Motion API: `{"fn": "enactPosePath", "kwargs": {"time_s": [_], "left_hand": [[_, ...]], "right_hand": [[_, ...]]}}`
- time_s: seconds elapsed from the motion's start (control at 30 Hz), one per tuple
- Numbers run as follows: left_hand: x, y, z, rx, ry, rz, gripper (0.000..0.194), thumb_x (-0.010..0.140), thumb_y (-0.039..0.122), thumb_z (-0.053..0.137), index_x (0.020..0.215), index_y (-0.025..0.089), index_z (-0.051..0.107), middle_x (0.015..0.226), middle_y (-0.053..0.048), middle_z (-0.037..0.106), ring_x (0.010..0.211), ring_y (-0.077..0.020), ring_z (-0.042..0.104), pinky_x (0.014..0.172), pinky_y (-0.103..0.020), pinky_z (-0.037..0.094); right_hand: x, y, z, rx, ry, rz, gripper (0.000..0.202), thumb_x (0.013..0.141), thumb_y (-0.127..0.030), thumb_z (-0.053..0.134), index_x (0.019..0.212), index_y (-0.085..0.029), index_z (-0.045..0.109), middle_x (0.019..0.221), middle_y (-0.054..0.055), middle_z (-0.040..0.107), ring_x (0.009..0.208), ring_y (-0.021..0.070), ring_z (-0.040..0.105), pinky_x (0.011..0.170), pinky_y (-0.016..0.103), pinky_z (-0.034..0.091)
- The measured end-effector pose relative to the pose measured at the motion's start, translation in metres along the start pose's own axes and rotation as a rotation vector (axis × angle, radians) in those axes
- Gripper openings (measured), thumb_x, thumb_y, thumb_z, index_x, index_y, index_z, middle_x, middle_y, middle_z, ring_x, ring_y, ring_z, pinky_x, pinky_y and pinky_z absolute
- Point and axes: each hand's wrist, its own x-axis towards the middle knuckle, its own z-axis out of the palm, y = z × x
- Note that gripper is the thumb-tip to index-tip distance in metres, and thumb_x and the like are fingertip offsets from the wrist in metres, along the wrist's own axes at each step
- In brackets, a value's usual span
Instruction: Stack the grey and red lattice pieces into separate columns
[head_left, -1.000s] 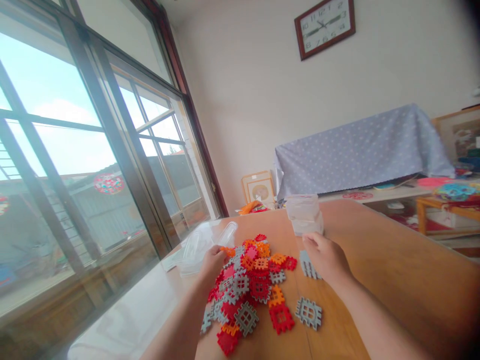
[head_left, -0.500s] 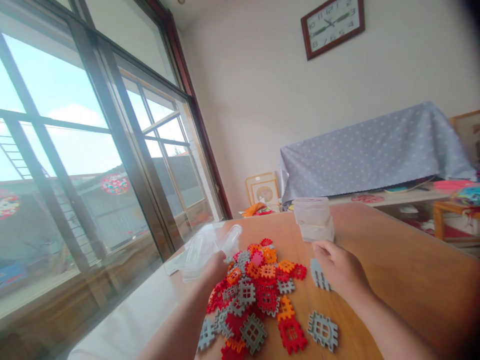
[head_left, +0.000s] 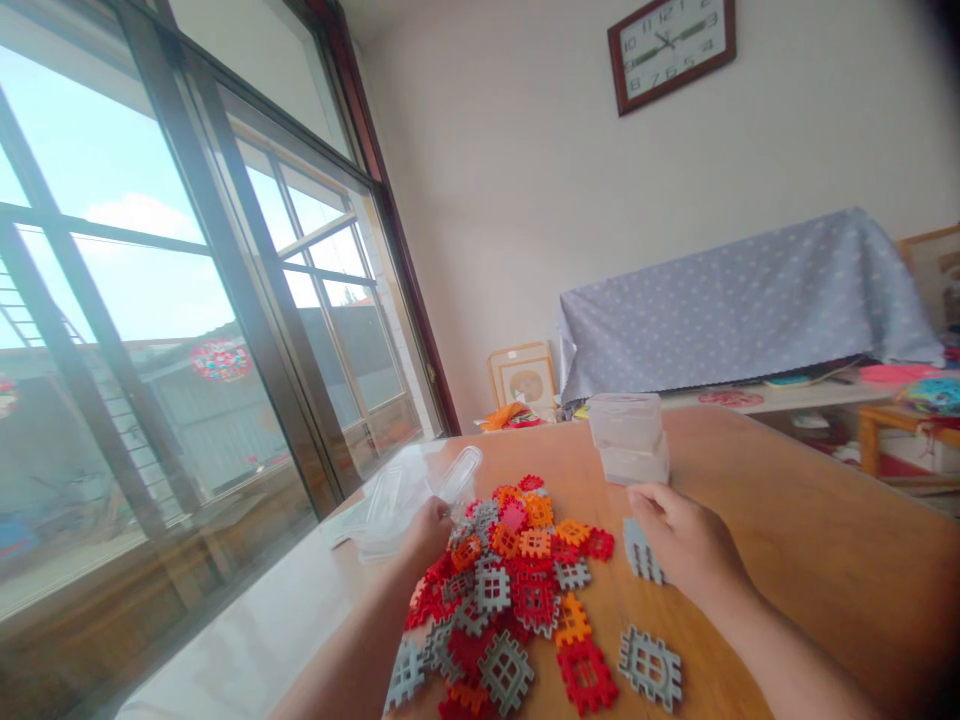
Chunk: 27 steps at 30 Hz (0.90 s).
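A heap of red, orange and grey waffle-shaped building tiles (head_left: 517, 590) lies on the wooden table (head_left: 787, 540). My left hand (head_left: 429, 532) rests at the heap's far left edge, fingers curled beside a clear plastic lid (head_left: 457, 476); whether it grips anything I cannot tell. My right hand (head_left: 679, 540) lies to the right of the heap, fingers bent down onto a grey tile (head_left: 639, 552) that sits flat on the table. Another grey tile (head_left: 651, 667) lies alone nearer to me.
Two stacked clear plastic boxes (head_left: 628, 436) stand just beyond my right hand. More clear boxes and lids (head_left: 386, 505) lie at the table's left edge by the big window. Behind are a cloth-covered piece of furniture (head_left: 735, 300) and a wall clock (head_left: 670, 45).
The view has shifted a little. My right hand has stayed on the grey tile and my left hand at the heap's edge; the tiles lie as before.
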Motion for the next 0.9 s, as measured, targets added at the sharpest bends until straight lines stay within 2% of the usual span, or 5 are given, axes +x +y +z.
{"fn": "enactPosePath", "kwargs": {"time_s": [0.17, 0.3, 0.57, 0.73, 0.9], "left_hand": [[-0.008, 0.0, -0.01, -0.236, -0.096, 0.015, 0.034, 0.088, 0.034, 0.051, 0.114, 0.015, 0.063, 0.088, -0.005, 0.071, 0.078, -0.0157, 0.065, 0.066, -0.025, 0.044], [-0.005, 0.0, -0.011, -0.278, -0.052, -0.005, 0.038, 0.086, 0.033, 0.053, 0.117, 0.013, 0.063, 0.095, -0.008, 0.071, 0.082, -0.0169, 0.064, 0.068, -0.026, 0.045], [0.031, 0.03, 0.022, -0.197, -0.175, 0.02, 0.044, 0.076, 0.021, 0.064, 0.12, 0.015, 0.062, 0.118, -0.01, 0.069, 0.098, -0.0182, 0.064, 0.078, -0.024, 0.047], [0.057, 0.051, 0.043, -0.106, -0.236, 0.051, 0.053, 0.08, 0.043, 0.064, 0.124, 0.015, 0.059, 0.128, -0.013, 0.065, 0.111, -0.0238, 0.062, 0.09, -0.029, 0.047], [0.08, 0.066, 0.067, -0.031, -0.293, 0.059, 0.085, 0.073, 0.062, 0.068, 0.14, 0.011, 0.049, 0.14, -0.021, 0.056, 0.122, -0.0324, 0.058, 0.097, -0.036, 0.046]], "right_hand": [[0.0, 0.003, 0.001, -0.014, -0.001, -0.007, 0.034, 0.093, -0.051, 0.044, 0.096, -0.029, 0.069, 0.087, 0.001, 0.076, 0.082, 0.0228, 0.069, 0.063, 0.027, 0.041], [0.0, 0.005, 0.003, -0.034, 0.008, -0.023, 0.036, 0.093, -0.053, 0.042, 0.096, -0.028, 0.069, 0.08, 0.001, 0.074, 0.076, 0.023, 0.068, 0.059, 0.028, 0.039], [0.0, 0.005, 0.005, -0.002, 0.015, -0.048, 0.039, 0.094, -0.055, 0.042, 0.098, -0.028, 0.07, 0.085, 0.001, 0.075, 0.08, 0.0221, 0.07, 0.064, 0.027, 0.044], [0.001, 0.006, 0.006, 0.017, 0.04, -0.065, 0.038, 0.094, -0.052, 0.042, 0.102, -0.028, 0.07, 0.093, 0.004, 0.076, 0.086, 0.0232, 0.069, 0.07, 0.029, 0.046], [-0.001, 0.001, 0.007, 0.009, 0.039, -0.061, 0.037, 0.096, -0.052, 0.041, 0.1, -0.028, 0.069, 0.091, 0.002, 0.075, 0.082, 0.022, 0.068, 0.069, 0.028, 0.045]]}}
